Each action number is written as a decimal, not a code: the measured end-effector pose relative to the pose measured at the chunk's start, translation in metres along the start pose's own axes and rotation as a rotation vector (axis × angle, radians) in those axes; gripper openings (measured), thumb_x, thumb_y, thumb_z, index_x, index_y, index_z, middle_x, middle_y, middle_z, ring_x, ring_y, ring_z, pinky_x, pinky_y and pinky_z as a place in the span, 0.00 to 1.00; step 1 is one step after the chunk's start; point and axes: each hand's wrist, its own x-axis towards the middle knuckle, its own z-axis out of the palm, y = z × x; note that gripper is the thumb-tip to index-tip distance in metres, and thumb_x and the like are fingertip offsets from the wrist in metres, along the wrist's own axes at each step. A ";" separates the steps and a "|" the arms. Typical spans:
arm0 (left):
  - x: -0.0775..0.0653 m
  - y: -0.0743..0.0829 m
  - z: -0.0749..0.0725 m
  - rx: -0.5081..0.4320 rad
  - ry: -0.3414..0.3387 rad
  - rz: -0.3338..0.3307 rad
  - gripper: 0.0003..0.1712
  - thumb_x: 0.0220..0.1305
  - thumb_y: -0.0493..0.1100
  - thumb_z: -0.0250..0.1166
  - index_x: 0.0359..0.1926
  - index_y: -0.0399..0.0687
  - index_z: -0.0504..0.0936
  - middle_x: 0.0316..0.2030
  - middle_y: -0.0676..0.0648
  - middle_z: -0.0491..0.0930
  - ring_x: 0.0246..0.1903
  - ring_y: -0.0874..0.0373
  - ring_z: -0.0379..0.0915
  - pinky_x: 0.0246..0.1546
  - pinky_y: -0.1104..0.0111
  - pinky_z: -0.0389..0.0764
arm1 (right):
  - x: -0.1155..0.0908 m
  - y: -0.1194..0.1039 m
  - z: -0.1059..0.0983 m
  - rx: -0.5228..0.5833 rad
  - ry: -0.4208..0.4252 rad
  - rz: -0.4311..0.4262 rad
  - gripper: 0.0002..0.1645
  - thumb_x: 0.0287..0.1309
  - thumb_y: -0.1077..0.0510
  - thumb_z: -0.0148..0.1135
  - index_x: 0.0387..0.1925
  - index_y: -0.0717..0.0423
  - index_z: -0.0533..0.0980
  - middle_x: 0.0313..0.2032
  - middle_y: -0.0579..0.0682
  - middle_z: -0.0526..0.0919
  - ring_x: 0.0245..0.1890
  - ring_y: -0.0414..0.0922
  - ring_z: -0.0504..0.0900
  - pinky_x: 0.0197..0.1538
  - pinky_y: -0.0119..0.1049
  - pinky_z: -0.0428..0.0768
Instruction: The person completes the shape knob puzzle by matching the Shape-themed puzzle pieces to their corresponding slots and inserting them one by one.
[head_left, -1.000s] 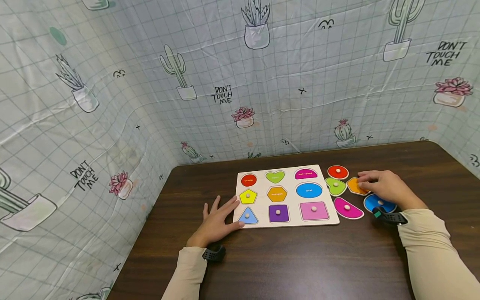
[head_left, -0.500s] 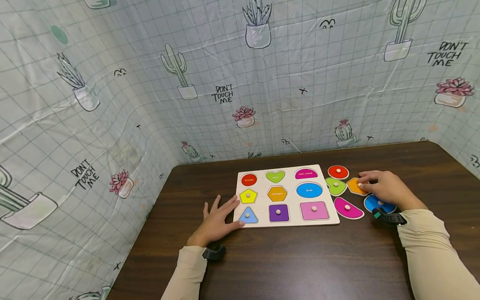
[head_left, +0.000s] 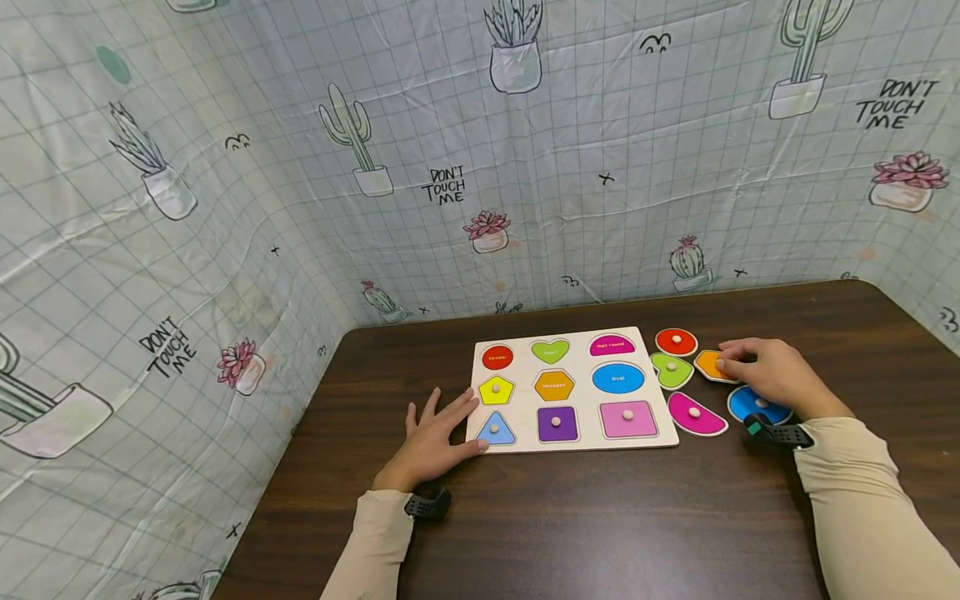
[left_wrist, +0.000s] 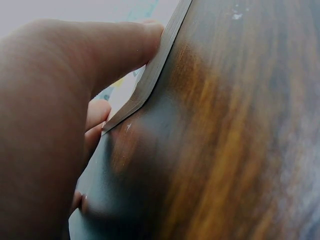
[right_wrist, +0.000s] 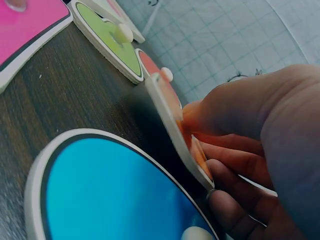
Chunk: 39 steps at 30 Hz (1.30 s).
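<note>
My left hand [head_left: 431, 448] lies with spread fingers at the near left corner of a white shape puzzle board [head_left: 588, 425]. In the left wrist view its thumb [left_wrist: 122, 45] presses on the board's edge. My right hand [head_left: 776, 377] pinches an orange hexagon puzzle piece [head_left: 706, 362], to the right of the board. The right wrist view shows this hexagon tilted, one side lifted off the table; the fingers hide its knob. Just beside it lies a blue oval piece [right_wrist: 105, 185], partly under the wrist in the head view.
A red circle piece [head_left: 663, 342], a green heart piece [head_left: 679, 379] and a magenta half-round piece [head_left: 707, 422] lie near the board's right edge. Pentagon [head_left: 504, 396], triangle [head_left: 504, 436], purple square [head_left: 567, 432] and pink rectangle [head_left: 642, 427] pieces with knobs sit in the board. A patterned cloth [head_left: 420, 250] hangs behind the table.
The orange hexagon has been lifted and tilted slightly in my right hand's grip. My left hand stays where it was on the board.
</note>
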 end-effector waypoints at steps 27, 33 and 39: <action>0.000 0.000 0.001 -0.003 -0.005 -0.005 0.45 0.62 0.69 0.62 0.77 0.62 0.62 0.76 0.59 0.54 0.77 0.39 0.32 0.67 0.34 0.26 | -0.002 -0.005 0.007 0.071 0.142 0.035 0.28 0.73 0.44 0.54 0.52 0.66 0.80 0.52 0.71 0.79 0.48 0.64 0.74 0.45 0.57 0.75; -0.001 0.000 0.000 -0.004 -0.008 -0.001 0.45 0.63 0.69 0.62 0.77 0.62 0.62 0.77 0.59 0.54 0.77 0.40 0.32 0.67 0.34 0.25 | -0.003 -0.006 0.009 0.077 0.166 0.048 0.27 0.73 0.45 0.55 0.51 0.66 0.80 0.48 0.70 0.80 0.44 0.61 0.75 0.38 0.45 0.75; -0.001 0.000 0.001 -0.003 -0.006 -0.007 0.45 0.63 0.69 0.62 0.77 0.62 0.62 0.77 0.60 0.54 0.77 0.40 0.32 0.67 0.34 0.25 | -0.002 -0.008 0.009 0.081 0.182 0.041 0.25 0.73 0.46 0.55 0.49 0.66 0.80 0.45 0.68 0.82 0.41 0.58 0.75 0.36 0.42 0.74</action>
